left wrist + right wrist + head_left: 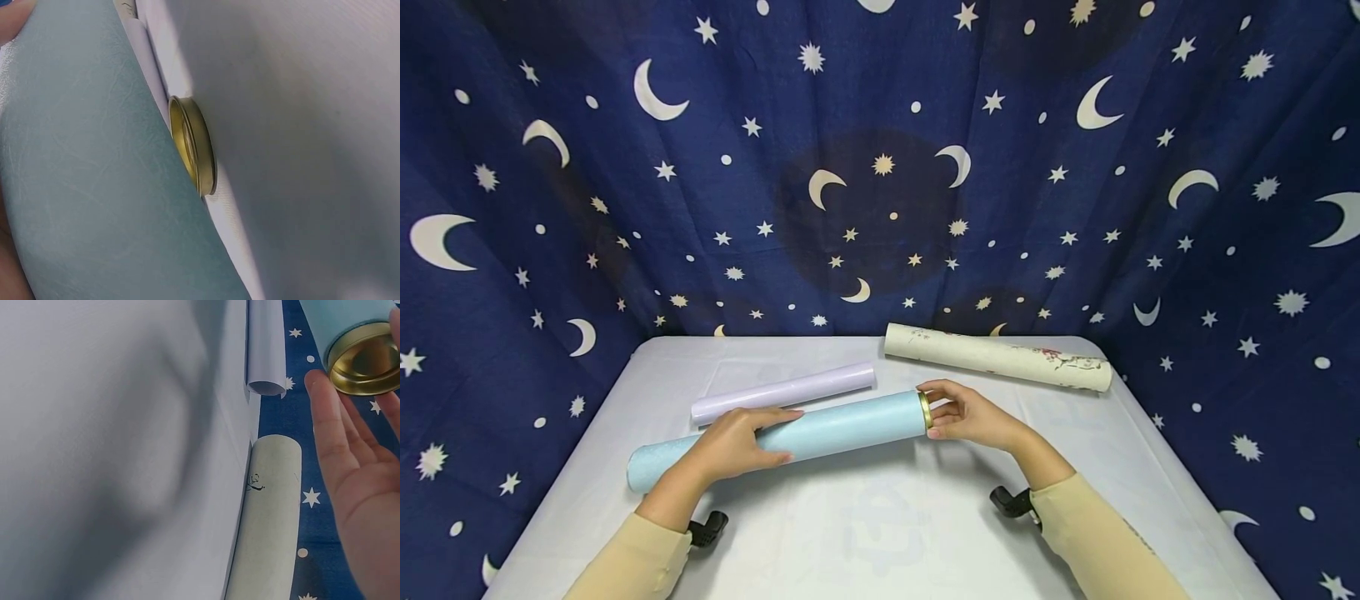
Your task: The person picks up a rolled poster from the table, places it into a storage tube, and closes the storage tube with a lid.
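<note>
Your left hand [730, 443] is clamped round the light blue tube [857, 427]; your right hand [973, 417] pinches its gold end [925, 410]. Tube position: nearer you than the lilac roll [786, 393]. Cream roll [992, 356] lies farther back, right.

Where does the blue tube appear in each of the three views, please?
Head: the blue tube lies below the middle, slanting up from left to right.
Left wrist: the blue tube fills most of the left half.
Right wrist: only an end part of the blue tube shows, in the top right corner.
Shared landmark: the purple roll, behind the tube in head, a thin strip along its right edge in left wrist, left of it in right wrist.
</note>
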`<state>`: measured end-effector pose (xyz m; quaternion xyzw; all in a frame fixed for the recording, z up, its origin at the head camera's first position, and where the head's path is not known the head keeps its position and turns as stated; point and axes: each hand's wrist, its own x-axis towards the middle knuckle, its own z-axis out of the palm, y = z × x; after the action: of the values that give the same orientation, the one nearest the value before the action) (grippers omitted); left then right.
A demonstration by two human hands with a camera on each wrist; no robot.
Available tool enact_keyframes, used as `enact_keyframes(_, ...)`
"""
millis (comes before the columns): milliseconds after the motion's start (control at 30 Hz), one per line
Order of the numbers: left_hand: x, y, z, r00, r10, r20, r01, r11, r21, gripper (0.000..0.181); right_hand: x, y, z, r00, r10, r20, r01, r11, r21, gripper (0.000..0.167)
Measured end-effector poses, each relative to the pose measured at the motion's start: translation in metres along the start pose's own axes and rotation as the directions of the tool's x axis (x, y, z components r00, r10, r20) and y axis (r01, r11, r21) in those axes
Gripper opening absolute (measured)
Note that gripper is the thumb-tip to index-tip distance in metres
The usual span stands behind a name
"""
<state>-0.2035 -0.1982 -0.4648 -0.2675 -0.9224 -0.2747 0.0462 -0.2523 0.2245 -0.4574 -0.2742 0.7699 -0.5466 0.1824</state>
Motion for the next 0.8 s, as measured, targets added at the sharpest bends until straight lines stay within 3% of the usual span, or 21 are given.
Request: enact_keyframes(800, 0.0003, 0.0031, 0.0002, 1.0, -0.002, -0.005, 0.002, 1.0, -0.015, 0.065, 0.0012, 0.002, 0.0005, 1.0, -0.013, 0.023, 0.013, 1.0, 0.018, 0.075)
